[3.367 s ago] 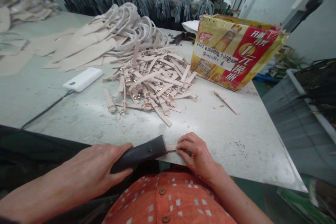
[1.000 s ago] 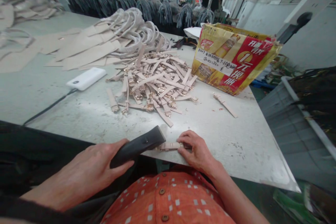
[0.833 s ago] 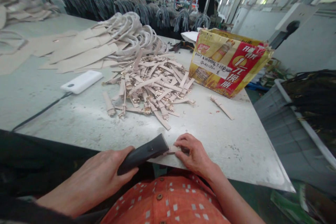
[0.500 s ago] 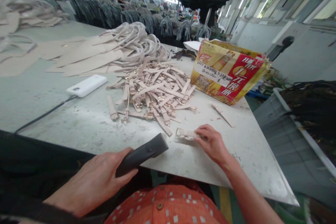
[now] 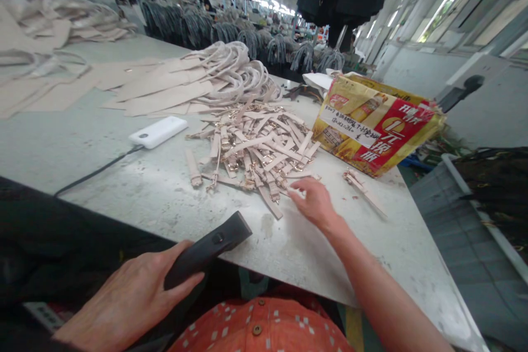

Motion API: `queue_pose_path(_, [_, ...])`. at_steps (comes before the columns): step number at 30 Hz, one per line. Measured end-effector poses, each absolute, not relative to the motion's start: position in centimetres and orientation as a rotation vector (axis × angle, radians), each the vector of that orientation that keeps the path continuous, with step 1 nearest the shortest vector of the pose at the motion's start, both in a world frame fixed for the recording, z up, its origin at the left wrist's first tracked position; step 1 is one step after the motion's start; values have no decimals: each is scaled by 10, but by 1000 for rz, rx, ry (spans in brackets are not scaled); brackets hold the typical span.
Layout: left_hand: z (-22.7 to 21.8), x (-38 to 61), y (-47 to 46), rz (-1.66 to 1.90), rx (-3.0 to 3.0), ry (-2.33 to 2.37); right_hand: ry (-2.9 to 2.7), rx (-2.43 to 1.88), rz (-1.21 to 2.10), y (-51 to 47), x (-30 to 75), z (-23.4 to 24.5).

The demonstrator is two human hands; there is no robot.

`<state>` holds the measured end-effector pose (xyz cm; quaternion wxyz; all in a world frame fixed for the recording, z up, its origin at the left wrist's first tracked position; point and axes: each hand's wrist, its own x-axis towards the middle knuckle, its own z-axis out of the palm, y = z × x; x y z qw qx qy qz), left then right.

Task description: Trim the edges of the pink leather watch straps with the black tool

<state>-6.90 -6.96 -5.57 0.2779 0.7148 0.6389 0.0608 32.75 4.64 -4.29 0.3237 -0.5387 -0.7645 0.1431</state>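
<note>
My left hand (image 5: 140,289) is wrapped round a black hand-held tool (image 5: 212,247) shaped like a hair clipper, its flat end over the table's front edge. At the right front of a heap of beige buckled straps (image 5: 264,143), my right hand (image 5: 311,201) is closed, fingertips pinching the pale end of a strap (image 5: 297,192). The rest of that strap is hidden by the hand or merges with the heap. To the right, beige straps with gold-coloured buckles (image 5: 365,192) lie close together, apart from the heap.
A yellow and red carton (image 5: 371,126) stands behind the straps. A white power bank (image 5: 159,132) with a black cable lies left. Beige flat pieces with looped handles (image 5: 243,74) are stacked farther back. A grey bin (image 5: 466,231) stands beyond the table's right edge.
The strap formerly in my right hand is gone from it; the strap group on the right looks thicker. My right hand has moved to the heap. My left hand keeps the black tool.
</note>
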Motion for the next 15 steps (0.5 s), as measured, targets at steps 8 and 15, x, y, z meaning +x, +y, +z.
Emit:
queue_pose_path(8, [-54, -64, -82, 159, 1888, 1695, -2210, -1382, 488, 52, 235, -39])
queue_pose_path(15, [-56, -61, -81, 139, 1889, 1669, -2180, -1504, 436, 55, 250, -50])
